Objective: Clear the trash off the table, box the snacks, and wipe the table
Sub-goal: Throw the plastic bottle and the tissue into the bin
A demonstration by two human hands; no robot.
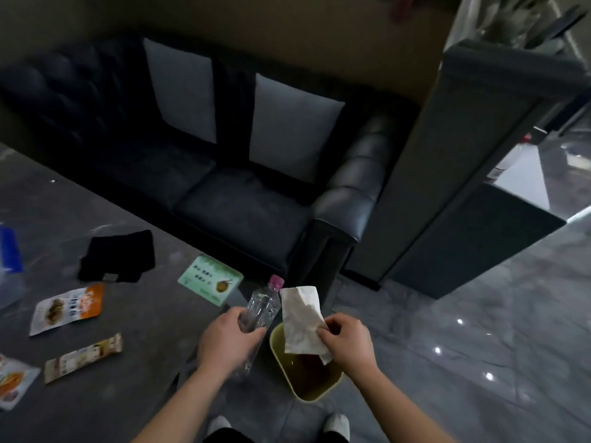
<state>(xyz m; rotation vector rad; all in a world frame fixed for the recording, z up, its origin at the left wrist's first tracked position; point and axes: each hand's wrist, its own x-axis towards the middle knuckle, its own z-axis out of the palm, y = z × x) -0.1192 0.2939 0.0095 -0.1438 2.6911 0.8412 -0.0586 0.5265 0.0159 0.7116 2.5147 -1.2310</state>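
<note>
My left hand [227, 338] grips a clear plastic bottle [260, 306] with a pink cap, held over the table's right edge. My right hand [347, 342] pinches a crumpled white tissue [300, 318] above a yellow-green trash bin [319, 393] that stands on the floor beside the table. On the dark grey table [144, 340] lie snack packets: an orange and white pouch [68, 308], a long bar wrapper [83, 357] and another pouch [14, 382] at the left edge. A green card [211, 279] lies near the table's corner, and a black cloth [118, 255] lies behind the snacks.
A dark sofa [204, 193] with two grey cushions runs behind the table. A clear box with a blue part [9, 251] sits at the far left. Glossy marble floor [463, 330] spreads to the right, and a dark cabinet [473, 174] stands at the sofa's end. My feet show at the bottom.
</note>
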